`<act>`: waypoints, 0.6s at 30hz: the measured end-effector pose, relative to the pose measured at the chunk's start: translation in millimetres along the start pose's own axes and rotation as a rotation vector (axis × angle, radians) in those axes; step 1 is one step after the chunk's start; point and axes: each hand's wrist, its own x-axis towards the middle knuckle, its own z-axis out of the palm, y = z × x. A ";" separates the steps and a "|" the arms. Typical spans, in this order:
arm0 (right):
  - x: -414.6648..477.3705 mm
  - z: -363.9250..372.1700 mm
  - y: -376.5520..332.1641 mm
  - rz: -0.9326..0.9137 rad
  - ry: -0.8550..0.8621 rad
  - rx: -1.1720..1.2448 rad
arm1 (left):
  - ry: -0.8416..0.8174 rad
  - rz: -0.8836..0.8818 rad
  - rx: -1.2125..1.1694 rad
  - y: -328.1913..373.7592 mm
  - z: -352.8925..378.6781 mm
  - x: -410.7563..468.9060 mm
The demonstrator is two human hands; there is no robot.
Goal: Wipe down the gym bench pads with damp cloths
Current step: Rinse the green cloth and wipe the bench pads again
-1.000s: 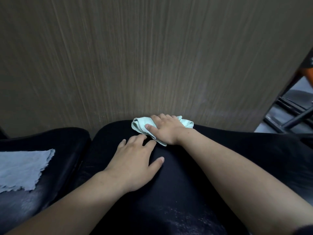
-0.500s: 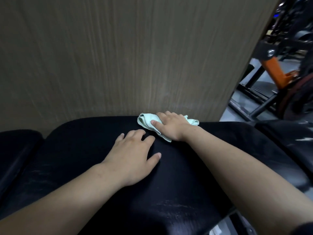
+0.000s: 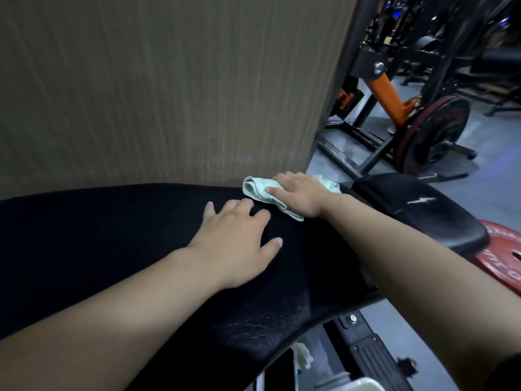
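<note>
A long black bench pad (image 3: 112, 235) stretches across the middle of the view. My right hand (image 3: 298, 196) presses a bunched pale green cloth (image 3: 256, 190) onto the pad's far edge, close to the wall. My left hand (image 3: 234, 249) lies flat on the pad a little nearer to me, fingers spread, holding nothing. A second, smaller black pad (image 3: 423, 213) adjoins on the right.
A brown wood-grain wall (image 3: 169, 88) rises right behind the bench. To the right stand a black and orange machine frame (image 3: 386, 94) with a dark weight plate (image 3: 434, 134). A red weight plate (image 3: 504, 258) lies beside the small pad. The bench's metal frame (image 3: 366, 351) shows below.
The view has swung right, so the grey cloth and pad at the left are out of sight. My right hand slid the green cloth rightward along the pad's far edge, and my left hand followed.
</note>
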 end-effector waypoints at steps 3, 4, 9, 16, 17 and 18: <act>-0.8 -1.1 25.5 0.072 0.007 0.008 | -0.025 0.031 0.012 20.0 5.1 16.9; -0.5 -0.7 32.7 0.094 0.011 0.019 | -0.036 0.041 0.014 26.7 7.4 22.2; -5.7 -3.5 63.6 0.204 0.028 0.061 | -0.075 0.081 0.008 51.2 14.1 43.0; -28.3 -4.1 78.6 0.344 0.017 0.092 | -0.203 0.097 0.148 55.1 20.4 47.4; -32.2 -3.8 78.6 0.365 0.017 0.092 | -0.202 0.096 0.152 55.0 21.3 46.7; -36.9 -3.6 78.5 0.388 0.017 0.086 | -0.204 0.094 0.156 55.2 21.9 46.1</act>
